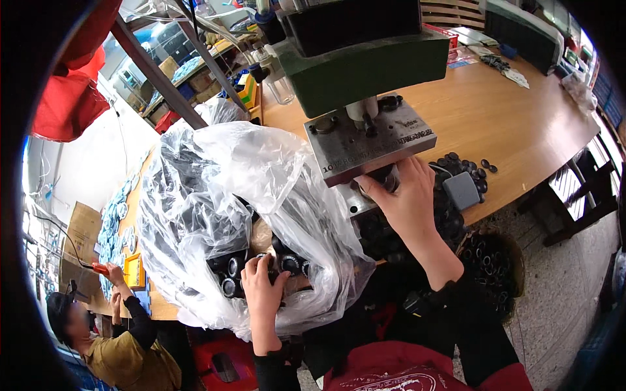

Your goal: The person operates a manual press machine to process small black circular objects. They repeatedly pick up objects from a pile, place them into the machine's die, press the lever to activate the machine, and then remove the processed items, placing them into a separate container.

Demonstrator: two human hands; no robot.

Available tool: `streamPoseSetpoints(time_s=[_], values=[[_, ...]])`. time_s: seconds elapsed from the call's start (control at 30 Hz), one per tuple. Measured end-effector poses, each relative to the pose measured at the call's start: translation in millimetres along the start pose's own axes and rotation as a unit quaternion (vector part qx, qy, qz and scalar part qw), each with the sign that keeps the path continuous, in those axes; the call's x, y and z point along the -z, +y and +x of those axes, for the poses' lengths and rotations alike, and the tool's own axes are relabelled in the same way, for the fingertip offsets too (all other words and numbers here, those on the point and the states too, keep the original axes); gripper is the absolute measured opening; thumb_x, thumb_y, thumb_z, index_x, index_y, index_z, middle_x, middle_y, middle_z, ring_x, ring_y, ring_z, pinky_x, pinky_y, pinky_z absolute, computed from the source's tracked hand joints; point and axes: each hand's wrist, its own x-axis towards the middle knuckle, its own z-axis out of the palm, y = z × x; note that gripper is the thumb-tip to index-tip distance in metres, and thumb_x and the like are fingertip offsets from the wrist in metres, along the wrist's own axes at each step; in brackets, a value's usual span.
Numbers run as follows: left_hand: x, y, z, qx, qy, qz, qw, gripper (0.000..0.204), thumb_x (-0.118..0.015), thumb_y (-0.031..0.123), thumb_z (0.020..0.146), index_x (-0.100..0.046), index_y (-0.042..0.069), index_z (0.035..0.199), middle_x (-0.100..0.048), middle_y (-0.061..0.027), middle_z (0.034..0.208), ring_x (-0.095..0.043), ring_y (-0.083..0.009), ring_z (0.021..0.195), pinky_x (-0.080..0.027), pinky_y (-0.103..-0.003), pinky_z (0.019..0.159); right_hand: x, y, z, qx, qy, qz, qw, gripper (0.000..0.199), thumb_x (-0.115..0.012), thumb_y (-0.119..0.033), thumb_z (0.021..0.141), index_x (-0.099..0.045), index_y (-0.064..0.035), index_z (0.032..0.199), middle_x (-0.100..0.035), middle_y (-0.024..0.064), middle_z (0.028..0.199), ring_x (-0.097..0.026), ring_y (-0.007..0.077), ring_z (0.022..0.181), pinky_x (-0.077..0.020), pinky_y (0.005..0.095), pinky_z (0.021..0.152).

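My left hand reaches into a large clear plastic bag and grips small black round parts lying inside it. My right hand is up under the grey metal plate of a green press machine, fingers pinched on a small dark part below the plate. More black round parts are piled on the wooden table just right of that hand.
A grey square pad lies among the parts. A round basket of black parts sits below the table edge. Another person works at the lower left beside a bench with blue-white pieces. Red cloth hangs upper left.
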Motion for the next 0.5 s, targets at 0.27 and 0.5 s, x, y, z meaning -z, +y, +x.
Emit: streamPoseSetpoints(time_s=[0.27, 0.5], values=[[5.5, 16.4, -4.4, 0.031, -0.005, 0.036, 0.999, 0.064, -0.084, 0.014, 0.061, -0.054, 0.009, 0.118, -0.051, -0.0156, 0.116, -0.049, -0.0372, 0.11, -0.041, -0.046, 0.095, -2.5, 19.4, -19.1, -0.004, 0.035, -0.032, 0.999, 0.058, -0.082, -0.034, 0.07, -0.061, -0.01, 0.118, -0.052, 0.0126, 0.119, -0.046, 0.0354, 0.115, -0.0327, 0.0472, 0.099], [-2.4, -0.6, -13.3, 0.022, 0.03, -0.04, 0.998, 0.055, -0.079, 0.009, 0.067, -0.057, 0.003, 0.117, -0.051, -0.0173, 0.116, -0.051, -0.0371, 0.11, -0.042, -0.043, 0.096, 54.5, 33.5, -84.6, -0.123, -0.002, 0.404, 0.906, 0.065, -0.074, -0.002, 0.081, -0.042, -0.0025, 0.138, -0.051, 0.0088, 0.123, -0.052, 0.0179, 0.116, -0.0448, 0.0317, 0.099]])
